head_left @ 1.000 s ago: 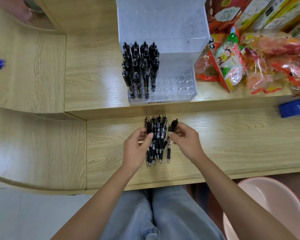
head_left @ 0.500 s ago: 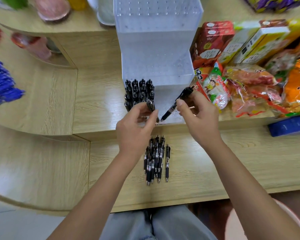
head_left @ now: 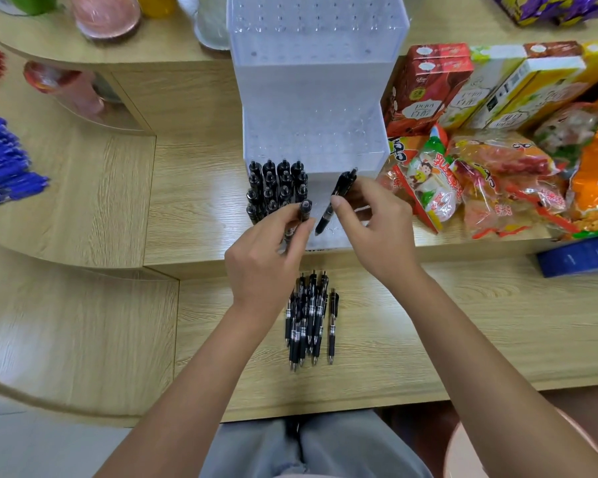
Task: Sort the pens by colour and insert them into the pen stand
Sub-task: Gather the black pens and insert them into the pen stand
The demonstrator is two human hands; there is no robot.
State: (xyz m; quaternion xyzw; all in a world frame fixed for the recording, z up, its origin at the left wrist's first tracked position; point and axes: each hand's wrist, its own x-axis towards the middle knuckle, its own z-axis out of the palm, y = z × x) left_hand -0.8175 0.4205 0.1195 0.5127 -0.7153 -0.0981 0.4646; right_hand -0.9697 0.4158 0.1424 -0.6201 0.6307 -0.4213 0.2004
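black pen (head_left: 305, 208) pinched in left hand (head_left: 259, 270); second pen (head_left: 340, 191) pinched in right hand (head_left: 377, 229); two pens held.

The pen stand (head_left: 311, 98) rises like a wall at the back. Black pens (head_left: 277, 188) fill its low left corner, and the holes to their right are open. The left hand (head_left: 263, 263) and right hand (head_left: 377, 229), each pinching a pen (head_left: 339, 198), hang in front of those holes. Snack bags (head_left: 463, 188) crowd just beside the stand's right side. Bare wood on its left gives room. Loose pens (head_left: 309, 319) lie between the arms.
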